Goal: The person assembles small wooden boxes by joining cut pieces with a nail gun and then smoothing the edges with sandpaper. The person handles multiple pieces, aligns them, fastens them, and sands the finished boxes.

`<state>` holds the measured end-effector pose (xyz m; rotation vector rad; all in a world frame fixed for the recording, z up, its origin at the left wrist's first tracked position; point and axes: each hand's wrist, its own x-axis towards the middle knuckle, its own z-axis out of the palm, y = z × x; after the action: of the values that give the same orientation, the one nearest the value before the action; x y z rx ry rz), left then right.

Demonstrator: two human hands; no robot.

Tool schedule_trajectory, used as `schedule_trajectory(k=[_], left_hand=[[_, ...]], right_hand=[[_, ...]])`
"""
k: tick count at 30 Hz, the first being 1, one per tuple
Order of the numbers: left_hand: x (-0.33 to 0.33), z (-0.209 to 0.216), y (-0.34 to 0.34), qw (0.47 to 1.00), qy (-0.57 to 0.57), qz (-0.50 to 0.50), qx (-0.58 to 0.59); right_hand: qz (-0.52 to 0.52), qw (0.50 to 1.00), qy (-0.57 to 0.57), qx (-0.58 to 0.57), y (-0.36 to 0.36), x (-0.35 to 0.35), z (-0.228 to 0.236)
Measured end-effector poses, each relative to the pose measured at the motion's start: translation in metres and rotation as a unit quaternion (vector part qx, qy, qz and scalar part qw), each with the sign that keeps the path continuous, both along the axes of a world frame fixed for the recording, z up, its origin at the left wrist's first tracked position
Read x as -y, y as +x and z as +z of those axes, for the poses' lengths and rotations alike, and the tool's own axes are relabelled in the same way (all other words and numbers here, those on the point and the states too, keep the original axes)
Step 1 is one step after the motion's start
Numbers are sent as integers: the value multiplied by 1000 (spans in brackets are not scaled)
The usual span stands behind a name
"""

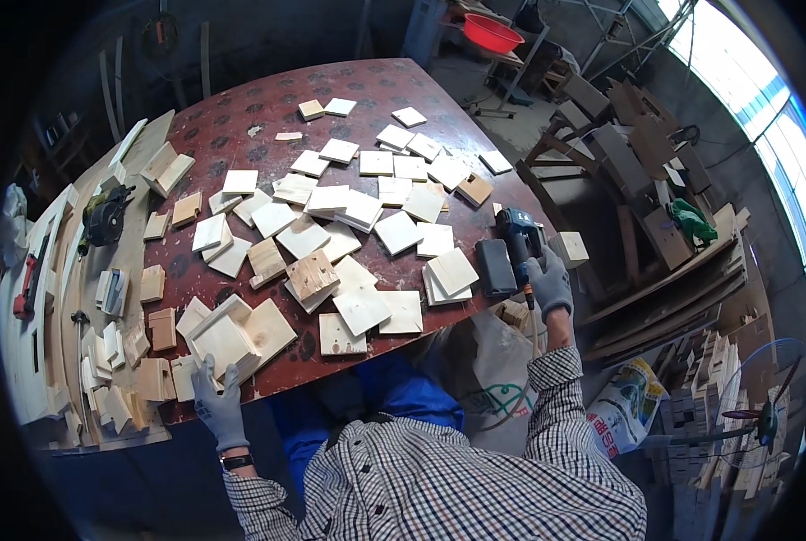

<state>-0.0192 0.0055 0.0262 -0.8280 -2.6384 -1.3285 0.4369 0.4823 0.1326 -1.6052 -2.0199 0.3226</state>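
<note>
right grip [552, 283] curled round the nail gun [516, 233]; left grip [220, 409] touches the joined boards [224, 339], how firmly i cannot tell; slack fingers might let them skid off the counter [457, 110].

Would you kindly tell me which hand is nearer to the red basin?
Right. The right hand, on the dark tool at the right side of the table, has the basin well beyond it; the left hand, by wooden pieces at the near-left corner, is farther.

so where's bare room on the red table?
Far strip of the red table, beyond the two farthest wood pieces; gap between them and the square to their right. Crowded: middle, with pale squares; near left corner, around the left hand.
</note>
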Motion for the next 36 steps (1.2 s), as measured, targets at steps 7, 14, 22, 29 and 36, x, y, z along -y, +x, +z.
schedule_trajectory(k=[7,14,22,29,36], left_hand=[[11,14,4,999,8,26,-44],[9,32,11,995,-59,61,-61],[-4,31,16,996,-49,61,-45],[-7,28,15,996,-50,51,-46],[5,21,11,996,-50,48,-55]], right_hand=[[-19,986,-115,123,-35,-102,-47],[-15,965,-193,179,-40,-176,-98],[-56,973,-121,188,1,-204,-89],[-62,991,-39,108,37,-130,22],[164,957,-114,-211,-6,25,149]])
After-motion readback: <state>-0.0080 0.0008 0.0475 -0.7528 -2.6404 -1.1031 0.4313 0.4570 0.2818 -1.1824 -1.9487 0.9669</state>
